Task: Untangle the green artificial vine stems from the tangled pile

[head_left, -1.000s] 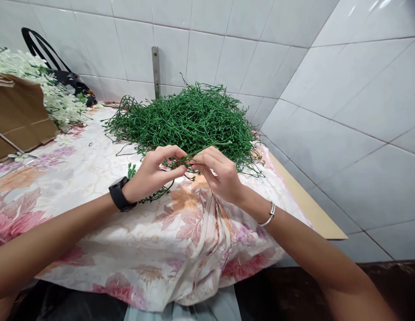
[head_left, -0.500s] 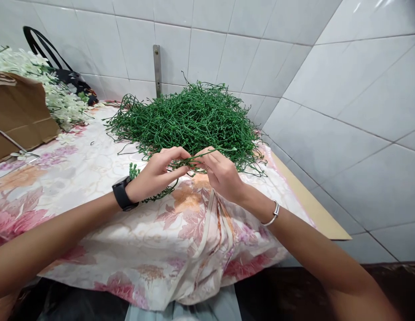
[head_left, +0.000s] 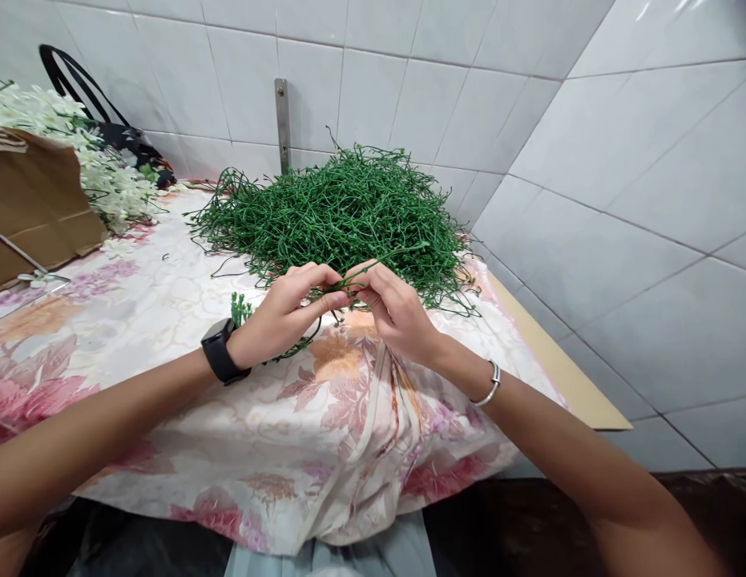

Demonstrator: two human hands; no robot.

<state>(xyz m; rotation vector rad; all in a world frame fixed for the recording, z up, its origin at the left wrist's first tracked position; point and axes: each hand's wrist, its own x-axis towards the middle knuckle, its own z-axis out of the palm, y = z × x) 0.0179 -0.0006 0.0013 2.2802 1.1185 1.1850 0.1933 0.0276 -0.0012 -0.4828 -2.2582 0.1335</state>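
Note:
Both hands meet at the front edge of a big tangled pile of green artificial stems (head_left: 354, 208). My left hand (head_left: 288, 311) pinches a thin green stem (head_left: 385, 258) between thumb and fingers. Fingertips of my right hand (head_left: 397, 308) close on the same stem, touching the left fingertips. One end of the stem points up and right over the right hand. Under and beside the left wrist lies a small bunch of green stems (head_left: 241, 308), partly hidden by that hand.
A floral cloth (head_left: 186, 401) covers the table. At the left are a cardboard box (head_left: 42, 200), white artificial flowers (head_left: 117, 188), a metal wire (head_left: 24, 260) and a dark bag (head_left: 129, 144). Tiled walls stand behind and at the right. A tan board (head_left: 546, 361) shows along the right edge.
The stem's free end has swung upward above my right hand. The fingers of my right hand have shifted slightly and closed nearer to the left fingertips.

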